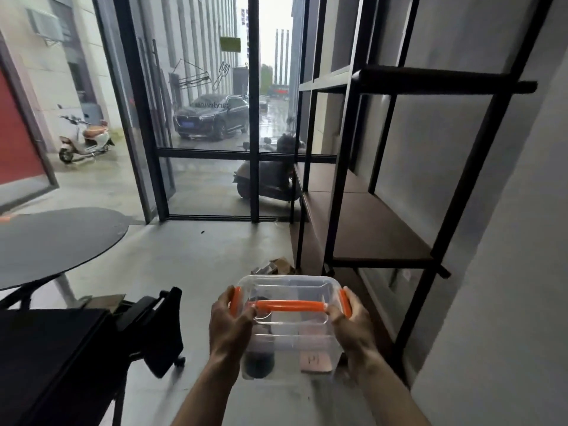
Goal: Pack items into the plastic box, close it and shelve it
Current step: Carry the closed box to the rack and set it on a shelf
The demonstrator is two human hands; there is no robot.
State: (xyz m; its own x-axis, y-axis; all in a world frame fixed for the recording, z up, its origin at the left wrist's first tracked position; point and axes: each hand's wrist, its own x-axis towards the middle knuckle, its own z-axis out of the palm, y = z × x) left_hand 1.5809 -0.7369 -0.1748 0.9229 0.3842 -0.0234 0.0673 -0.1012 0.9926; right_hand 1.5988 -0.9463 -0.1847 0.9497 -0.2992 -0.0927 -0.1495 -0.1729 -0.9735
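Observation:
I hold a clear plastic box (290,342) in the air in front of me, low in the view. Its lid is on, with an orange carry handle (290,305) lying across the top and orange clips at both ends. My left hand (229,324) grips the left end over its clip. My right hand (353,325) grips the right end the same way. Through the walls I see a dark round item (259,362) and a pink flat item (316,361) inside. The black metal shelf unit (384,229) with brown boards stands ahead on the right.
A round black table (55,241) sits at the left, with a dark chair (153,330) below it. Crumpled cardboard (275,265) lies on the floor by the shelf's foot. Glass doors (215,118) face the street ahead. A grey wall (507,272) runs along the right.

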